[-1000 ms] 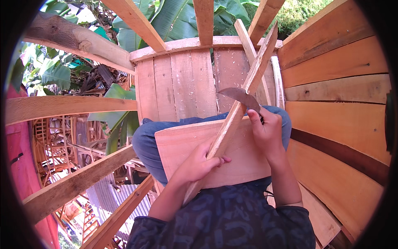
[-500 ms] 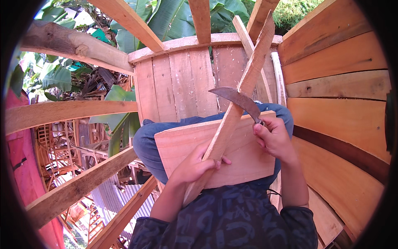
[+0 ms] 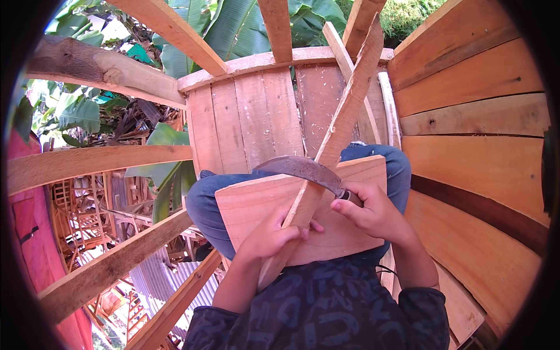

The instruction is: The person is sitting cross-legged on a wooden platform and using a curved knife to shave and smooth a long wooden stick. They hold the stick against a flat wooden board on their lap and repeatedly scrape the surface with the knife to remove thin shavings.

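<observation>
A long wooden strip (image 3: 344,119) slants from my waist up to the far right, across a flat wooden board (image 3: 256,210) on my lap. My left hand (image 3: 277,233) is wrapped round the strip near its lower end. In my right hand (image 3: 370,210) is the handle of a sickle (image 3: 303,170) with a dark curved blade. The blade lies across the strip, above my left hand, its tip pointing left. Part of the handle is hidden by my fingers.
Crossed legs in jeans (image 3: 210,204) support the board. Ahead is a plank floor (image 3: 251,116) with scattered shavings and a raised edge beam (image 3: 245,63). A plank wall (image 3: 472,163) rises on the right. Wooden rails (image 3: 116,259) border the left side, with a drop beyond.
The sickle in my right hand has moved down the strip toward my left hand, and its blade has turned flatter. My left hand keeps its place on the strip.
</observation>
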`<state>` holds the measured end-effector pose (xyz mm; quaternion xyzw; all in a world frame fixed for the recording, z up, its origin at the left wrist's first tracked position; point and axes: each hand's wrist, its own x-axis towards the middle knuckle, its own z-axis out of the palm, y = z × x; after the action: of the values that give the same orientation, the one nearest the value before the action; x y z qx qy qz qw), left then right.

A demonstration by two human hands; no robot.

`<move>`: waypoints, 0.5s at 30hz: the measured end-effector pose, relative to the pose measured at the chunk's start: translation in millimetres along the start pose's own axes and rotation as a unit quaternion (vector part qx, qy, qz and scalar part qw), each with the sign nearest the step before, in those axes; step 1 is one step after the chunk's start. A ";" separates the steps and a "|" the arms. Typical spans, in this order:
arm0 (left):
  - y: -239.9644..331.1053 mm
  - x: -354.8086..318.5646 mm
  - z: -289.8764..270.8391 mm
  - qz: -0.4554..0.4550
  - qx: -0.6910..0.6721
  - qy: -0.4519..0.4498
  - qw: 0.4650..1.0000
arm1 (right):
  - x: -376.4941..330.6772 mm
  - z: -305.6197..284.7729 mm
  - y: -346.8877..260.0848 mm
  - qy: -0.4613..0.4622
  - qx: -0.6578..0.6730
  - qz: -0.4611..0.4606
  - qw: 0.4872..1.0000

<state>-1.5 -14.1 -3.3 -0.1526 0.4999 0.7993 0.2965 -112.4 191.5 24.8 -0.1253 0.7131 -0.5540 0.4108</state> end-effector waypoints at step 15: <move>3.5 1.0 1.7 0.010 0.005 0.006 1.000 | 6.6 -5.7 6.4 0.103 0.051 0.006 0.993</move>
<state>-4.4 -13.4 -0.6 -0.1512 0.5071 0.7987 0.2866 -118.9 193.5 16.4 -0.0418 0.7230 -0.5975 0.3444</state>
